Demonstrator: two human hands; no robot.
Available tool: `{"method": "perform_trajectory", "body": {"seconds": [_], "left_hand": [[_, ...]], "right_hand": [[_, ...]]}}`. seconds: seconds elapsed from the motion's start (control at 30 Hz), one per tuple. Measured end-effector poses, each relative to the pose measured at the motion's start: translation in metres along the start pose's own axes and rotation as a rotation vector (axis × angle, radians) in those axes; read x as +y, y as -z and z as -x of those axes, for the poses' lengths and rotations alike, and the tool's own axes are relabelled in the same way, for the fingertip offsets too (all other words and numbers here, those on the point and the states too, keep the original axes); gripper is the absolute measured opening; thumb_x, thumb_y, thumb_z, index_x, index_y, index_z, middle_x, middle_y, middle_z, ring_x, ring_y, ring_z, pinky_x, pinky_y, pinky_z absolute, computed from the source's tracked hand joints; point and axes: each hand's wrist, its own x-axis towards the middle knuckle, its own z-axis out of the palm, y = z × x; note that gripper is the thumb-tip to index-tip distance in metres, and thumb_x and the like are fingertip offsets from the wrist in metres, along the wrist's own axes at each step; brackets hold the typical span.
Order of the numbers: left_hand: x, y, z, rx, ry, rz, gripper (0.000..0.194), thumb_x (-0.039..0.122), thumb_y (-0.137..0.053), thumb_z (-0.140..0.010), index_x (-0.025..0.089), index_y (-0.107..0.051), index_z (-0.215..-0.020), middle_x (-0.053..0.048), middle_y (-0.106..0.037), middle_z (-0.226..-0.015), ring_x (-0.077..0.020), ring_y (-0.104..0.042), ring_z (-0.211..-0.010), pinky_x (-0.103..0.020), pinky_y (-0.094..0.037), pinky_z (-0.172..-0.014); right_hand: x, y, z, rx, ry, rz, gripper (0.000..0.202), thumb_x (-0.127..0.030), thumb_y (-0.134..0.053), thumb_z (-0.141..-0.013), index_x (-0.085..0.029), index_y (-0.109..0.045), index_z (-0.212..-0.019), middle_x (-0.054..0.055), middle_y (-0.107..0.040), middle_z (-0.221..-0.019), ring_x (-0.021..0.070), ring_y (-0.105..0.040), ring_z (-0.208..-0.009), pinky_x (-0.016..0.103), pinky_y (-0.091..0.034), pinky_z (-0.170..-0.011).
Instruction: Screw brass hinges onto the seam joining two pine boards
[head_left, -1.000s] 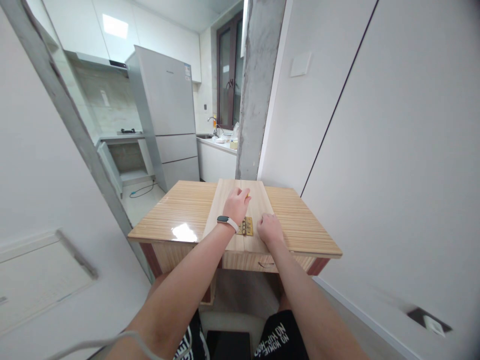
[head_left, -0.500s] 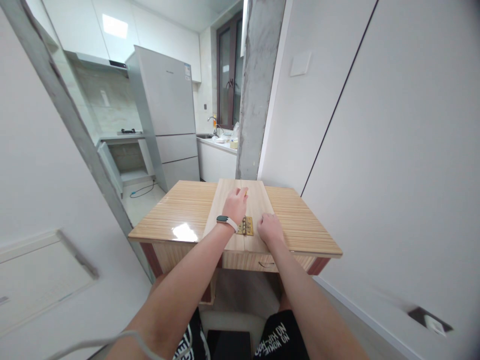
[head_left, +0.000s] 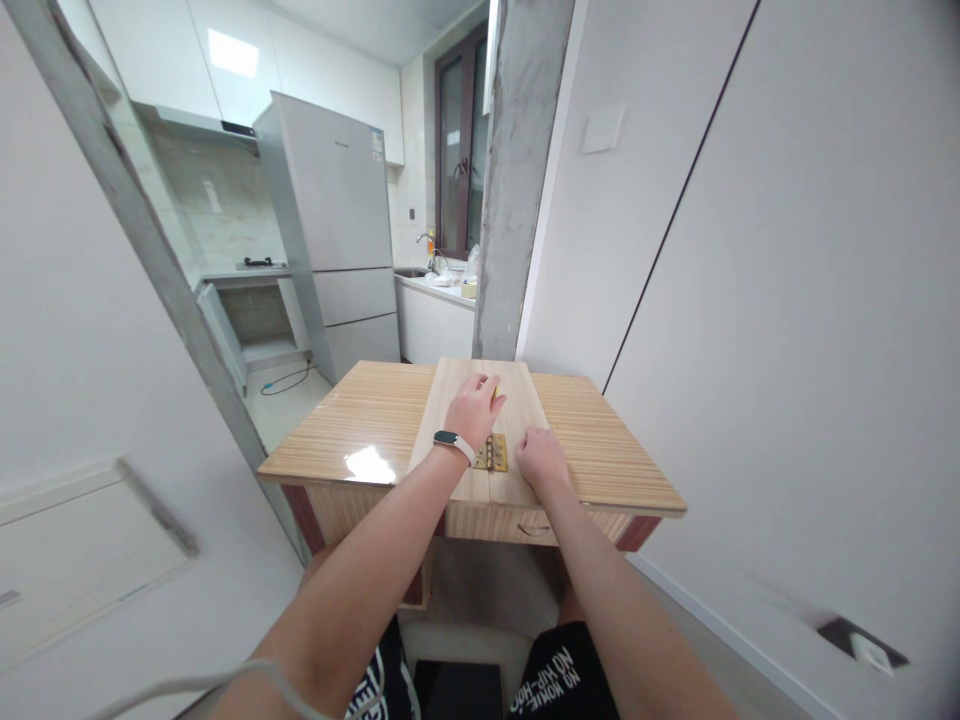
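Note:
Two pale wooden boards [head_left: 517, 385] lie side by side on the table, with a seam running away from me. Near their front end, a brass hinge [head_left: 496, 455] lies across the seam, its left leaf partly covered by my left wrist. My left hand [head_left: 472, 408], wearing a smartwatch [head_left: 448, 439], is over the far part of the boards. Its fingers are curled on a small brass-coloured piece [head_left: 496, 391], mostly hidden by the hand. My right hand [head_left: 541, 458] rests closed on the right board beside the hinge. Whatever its fingers might hold is hidden.
The boards lie across a striped wooden table [head_left: 615, 430] with a drawer handle [head_left: 533, 529] at its front. White walls stand close on both sides. Beyond are a fridge [head_left: 337, 190] and a sink counter [head_left: 442, 290]. A grey cable [head_left: 225, 680] crosses the lower left.
The fingers of my left hand have shifted slightly to the right, and the thumb now stands out more beside the brass-coloured piece. My right hand stays in place.

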Motion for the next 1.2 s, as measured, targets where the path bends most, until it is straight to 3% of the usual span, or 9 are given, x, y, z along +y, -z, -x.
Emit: {"method": "perform_trajectory", "body": {"seconds": [0.33, 0.73, 1.0, 1.2], "left_hand": [[0.005, 0.001, 0.0, -0.003, 0.052, -0.02, 0.021, 0.024, -0.058, -0.099, 0.023, -0.065, -0.118, -0.006, -0.058, -0.1, -0.0207, -0.058, -0.093, -0.034, -0.049, -0.088], [-0.003, -0.002, 0.0, 0.01, 0.115, -0.001, 0.027, 0.017, -0.05, -0.101, 0.019, -0.061, -0.125, -0.011, -0.061, -0.109, -0.0225, -0.061, -0.101, -0.037, -0.05, -0.092], [-0.006, -0.011, 0.0, -0.003, 0.095, 0.028, 0.042, 0.008, -0.041, -0.099, 0.017, -0.053, -0.139, -0.013, -0.063, -0.116, -0.0221, -0.062, -0.105, -0.037, -0.05, -0.095], [-0.002, -0.008, -0.002, 0.002, 0.079, 0.037, 0.032, 0.015, -0.049, -0.099, 0.016, -0.058, -0.13, -0.013, -0.064, -0.116, -0.0236, -0.062, -0.108, -0.038, -0.05, -0.099]], "right_hand": [[-0.001, 0.001, -0.001, -0.03, -0.008, -0.015, 0.027, -0.024, -0.046, -0.098, -0.012, -0.069, -0.105, 0.018, -0.069, -0.11, 0.0274, -0.054, -0.109, 0.034, -0.033, -0.096], [-0.003, 0.007, 0.001, -0.04, -0.025, -0.006, 0.026, -0.024, -0.048, -0.098, -0.013, -0.07, -0.105, 0.017, -0.07, -0.11, 0.0274, -0.055, -0.109, 0.034, -0.035, -0.096], [-0.004, 0.008, 0.001, -0.042, -0.017, 0.0, 0.027, -0.023, -0.046, -0.099, -0.012, -0.07, -0.105, 0.017, -0.07, -0.11, 0.027, -0.055, -0.109, 0.033, -0.035, -0.096], [-0.003, 0.006, 0.001, -0.036, -0.026, -0.006, 0.025, -0.023, -0.048, -0.098, -0.012, -0.069, -0.104, 0.017, -0.07, -0.11, 0.0266, -0.055, -0.109, 0.033, -0.034, -0.096]]}}
